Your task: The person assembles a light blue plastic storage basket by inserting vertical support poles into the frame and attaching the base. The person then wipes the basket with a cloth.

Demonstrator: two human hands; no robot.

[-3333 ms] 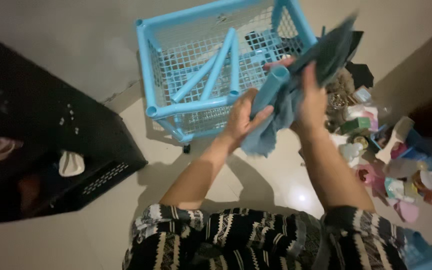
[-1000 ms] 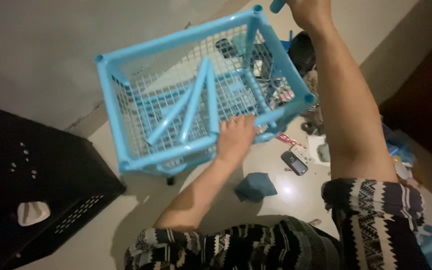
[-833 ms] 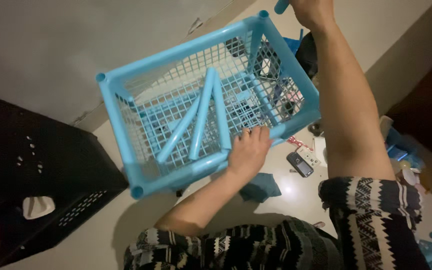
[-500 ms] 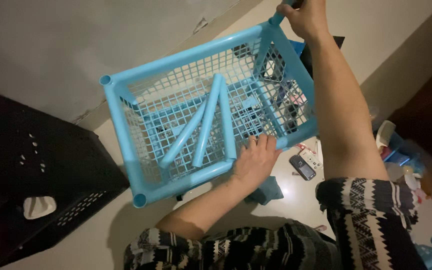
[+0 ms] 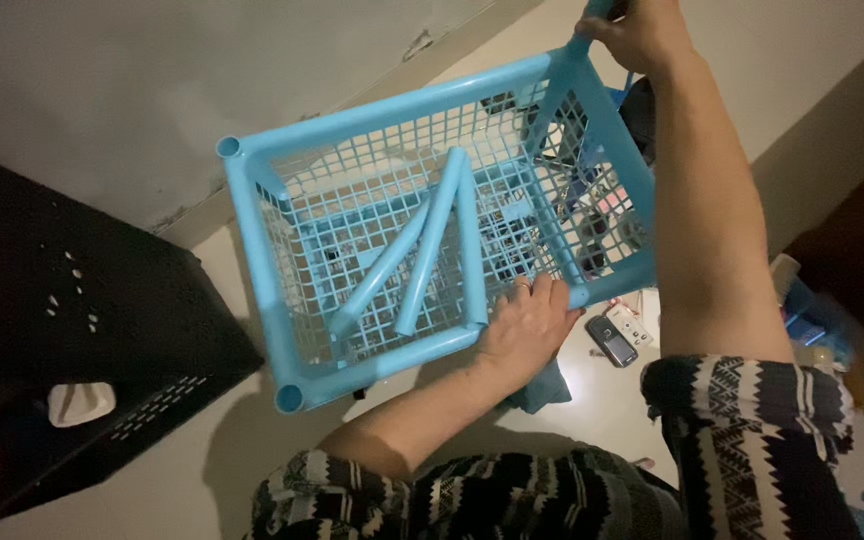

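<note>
Light blue plastic makes up the rectangular grid-walled basket tray [image 5: 282, 270], a lattice of small square holes framed by round rails with open tube sockets at its corners; it fills the middle of the view, held above the pale tiled floor [image 5: 202, 470]. Three loose light blue plastic tubes [image 5: 432, 245] lie on its mesh, fanned out from a shared point at 12 o'clock toward 6 and 7 o'clock. The left hand [image 5: 530, 325] is clamped on the tray's near rail at 5 o'clock, fingers curled over the edge onto the mesh. The right hand [image 5: 642, 30] is closed around a blue upright tube [image 5: 584, 40] standing in the tray's far corner at 1 o'clock. Under the left hand a crumpled blue-grey cloth [image 5: 542, 385] lies on the floor, and just to its 2 o'clock is a small dark phone [image 5: 612, 340]. A black perforated plastic crate [image 5: 72, 330] sits at 9 o'clock, with a white object [image 5: 82, 402] inside.
</note>
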